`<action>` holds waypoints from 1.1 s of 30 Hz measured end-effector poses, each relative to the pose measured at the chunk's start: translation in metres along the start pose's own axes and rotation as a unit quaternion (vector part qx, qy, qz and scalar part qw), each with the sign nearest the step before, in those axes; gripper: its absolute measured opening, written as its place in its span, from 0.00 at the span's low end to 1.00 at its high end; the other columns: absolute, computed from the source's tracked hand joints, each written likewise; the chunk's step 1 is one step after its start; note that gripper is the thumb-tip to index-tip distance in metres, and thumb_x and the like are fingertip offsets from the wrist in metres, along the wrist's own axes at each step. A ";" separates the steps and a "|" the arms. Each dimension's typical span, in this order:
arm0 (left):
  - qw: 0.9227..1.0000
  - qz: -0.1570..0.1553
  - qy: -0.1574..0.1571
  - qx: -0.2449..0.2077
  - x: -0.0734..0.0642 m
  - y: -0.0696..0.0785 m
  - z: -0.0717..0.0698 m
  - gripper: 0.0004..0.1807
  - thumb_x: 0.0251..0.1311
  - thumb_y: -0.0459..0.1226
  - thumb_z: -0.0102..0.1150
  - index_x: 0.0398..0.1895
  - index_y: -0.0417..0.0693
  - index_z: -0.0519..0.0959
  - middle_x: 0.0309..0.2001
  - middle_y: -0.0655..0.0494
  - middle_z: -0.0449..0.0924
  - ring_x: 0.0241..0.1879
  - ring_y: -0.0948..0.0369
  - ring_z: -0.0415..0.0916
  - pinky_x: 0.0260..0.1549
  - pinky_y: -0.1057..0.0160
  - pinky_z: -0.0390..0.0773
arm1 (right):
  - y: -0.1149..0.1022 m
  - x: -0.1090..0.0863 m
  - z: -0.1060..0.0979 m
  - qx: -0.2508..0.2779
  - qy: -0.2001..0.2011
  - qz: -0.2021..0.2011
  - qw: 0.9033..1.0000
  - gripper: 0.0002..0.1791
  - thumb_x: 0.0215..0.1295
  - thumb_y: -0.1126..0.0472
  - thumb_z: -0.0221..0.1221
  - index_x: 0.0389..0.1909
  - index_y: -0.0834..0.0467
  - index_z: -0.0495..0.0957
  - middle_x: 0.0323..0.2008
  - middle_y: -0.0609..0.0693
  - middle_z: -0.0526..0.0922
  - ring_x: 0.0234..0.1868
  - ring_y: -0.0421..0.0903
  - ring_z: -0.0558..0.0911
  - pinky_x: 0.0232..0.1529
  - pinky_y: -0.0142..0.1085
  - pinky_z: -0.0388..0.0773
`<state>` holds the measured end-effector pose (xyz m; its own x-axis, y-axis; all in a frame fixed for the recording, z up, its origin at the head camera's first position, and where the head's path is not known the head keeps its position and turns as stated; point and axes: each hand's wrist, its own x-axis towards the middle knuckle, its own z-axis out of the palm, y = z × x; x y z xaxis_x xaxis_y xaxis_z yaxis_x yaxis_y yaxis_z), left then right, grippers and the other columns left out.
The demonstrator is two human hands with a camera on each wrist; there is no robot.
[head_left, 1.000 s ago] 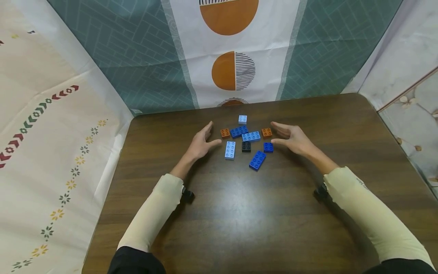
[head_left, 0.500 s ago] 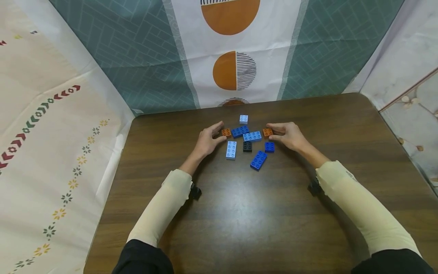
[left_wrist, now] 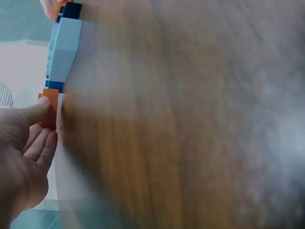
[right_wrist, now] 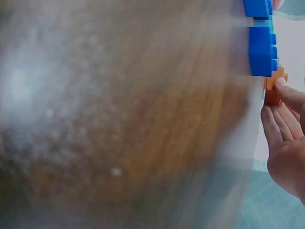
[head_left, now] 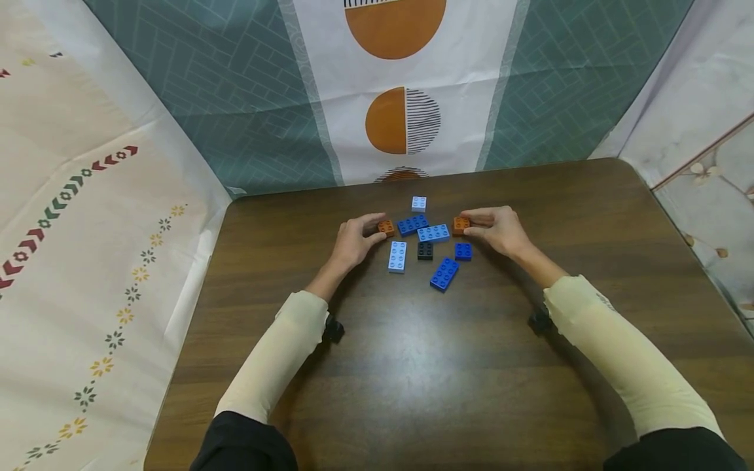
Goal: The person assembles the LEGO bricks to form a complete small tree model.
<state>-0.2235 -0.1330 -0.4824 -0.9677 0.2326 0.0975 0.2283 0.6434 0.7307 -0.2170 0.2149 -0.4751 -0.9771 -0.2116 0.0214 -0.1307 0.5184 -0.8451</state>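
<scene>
My left hand [head_left: 352,243] pinches an orange building brick [head_left: 385,227] between thumb and fingers at the left of the group. In the left wrist view the thumb presses one face of that orange brick [left_wrist: 50,108] while the fingers lie behind it. On the other side, my right hand [head_left: 499,231] grips a second orange brick [head_left: 461,225] by its edges. The right wrist view has this brick [right_wrist: 274,88] between thumb and fingertips, partly behind a blue brick [right_wrist: 260,51]. Between the hands lie a dark blue brick [head_left: 413,225] and a light blue brick [head_left: 433,233].
Nearer on the brown table [head_left: 377,392] are a pale blue brick [head_left: 397,257], a black brick [head_left: 425,251], a small blue brick [head_left: 463,252] and a longer blue brick [head_left: 444,274]. A small pale brick [head_left: 419,204] sits toward the back edge, before a patterned cloth [head_left: 406,124].
Both hands have moved inward to the orange bricks, and thumbs and fingers have closed on them. The left orange brick has shifted slightly left and tilted. The other bricks stay in place.
</scene>
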 end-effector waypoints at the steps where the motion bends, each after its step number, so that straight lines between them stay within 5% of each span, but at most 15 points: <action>1: 1.000 -0.002 0.002 -0.002 -0.001 0.000 -0.002 0.27 0.69 0.36 0.71 0.70 0.50 0.80 0.64 0.51 0.84 0.63 0.54 0.82 0.64 0.54 0.77 | -0.001 -0.001 -0.001 0.002 0.003 -0.001 1.000 0.22 0.71 0.67 0.69 0.64 0.65 0.82 0.62 0.63 0.83 0.63 0.59 0.83 0.62 0.52 0.79; 5: 1.000 -0.004 0.010 -0.022 -0.006 0.004 -0.010 0.25 0.69 0.36 0.71 0.69 0.50 0.81 0.63 0.51 0.84 0.62 0.54 0.82 0.64 0.54 0.78 | -0.010 -0.007 -0.004 0.004 0.006 -0.006 1.000 0.22 0.71 0.65 0.70 0.64 0.64 0.83 0.61 0.63 0.84 0.62 0.58 0.84 0.60 0.50 0.80; 13: 0.997 0.044 0.013 -0.058 -0.019 0.022 -0.023 0.25 0.67 0.35 0.72 0.67 0.47 0.82 0.62 0.49 0.85 0.61 0.53 0.83 0.61 0.54 0.81 | -0.038 -0.033 0.000 0.045 -0.024 -0.059 0.997 0.21 0.70 0.68 0.69 0.63 0.66 0.83 0.60 0.64 0.85 0.61 0.60 0.85 0.54 0.34 0.82; 22: 0.990 0.117 -0.016 -0.081 -0.045 0.047 -0.025 0.25 0.67 0.34 0.72 0.67 0.46 0.82 0.63 0.52 0.84 0.61 0.56 0.83 0.61 0.53 0.80 | -0.063 -0.062 0.027 0.057 -0.062 -0.084 0.993 0.22 0.66 0.70 0.72 0.60 0.65 0.85 0.59 0.63 0.86 0.60 0.59 0.86 0.57 0.53 0.82; 33: 0.984 0.134 -0.059 -0.098 -0.084 0.059 -0.014 0.24 0.66 0.34 0.73 0.65 0.46 0.83 0.61 0.51 0.86 0.58 0.55 0.85 0.59 0.46 0.82 | -0.072 -0.096 0.059 0.065 -0.067 -0.089 0.992 0.22 0.63 0.71 0.74 0.58 0.64 0.86 0.56 0.59 0.88 0.56 0.56 0.88 0.54 0.48 0.85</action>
<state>-0.1300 -0.1248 -0.4376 -0.8540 0.4652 0.2330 0.4364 0.3967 0.8076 -0.1042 0.1484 -0.4478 -0.9084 -0.4031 0.1114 -0.2671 0.3544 -0.8961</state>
